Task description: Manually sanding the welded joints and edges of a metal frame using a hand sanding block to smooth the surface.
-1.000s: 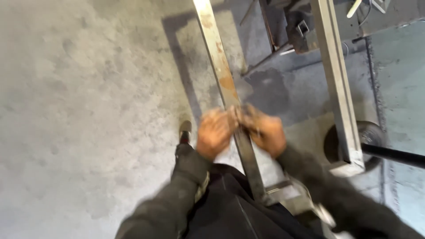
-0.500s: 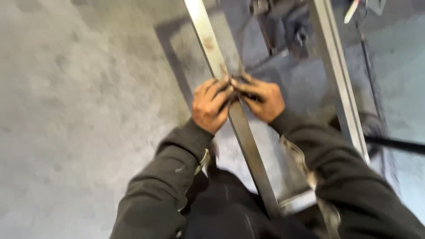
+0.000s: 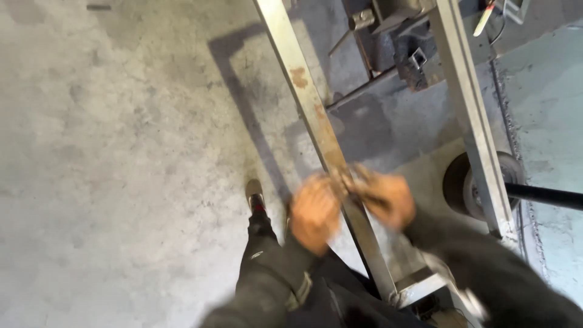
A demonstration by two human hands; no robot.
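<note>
A long grey metal bar (image 3: 303, 85) with rust spots runs from the top centre down toward me. My left hand (image 3: 314, 212) rests against its left side, and my right hand (image 3: 382, 197) is on its right side, fingers curled at the bar. Both hands are blurred, and something small and dark seems pinched between them at the bar (image 3: 351, 182); I cannot make out what it is. My dark sleeves and trousers fill the lower frame, with one shoe (image 3: 255, 194) on the floor.
A second parallel metal bar (image 3: 470, 115) runs down the right side. A wheel (image 3: 470, 182) with a black rod (image 3: 546, 195) sits beside it. Metal scraps and a square tube (image 3: 416, 61) lie at the top. Grey concrete floor (image 3: 109, 152) spreads left.
The view has shifted and blurred. My hands stay together at the same bar and now appear lower in the frame; my shoe has come back into view.
</note>
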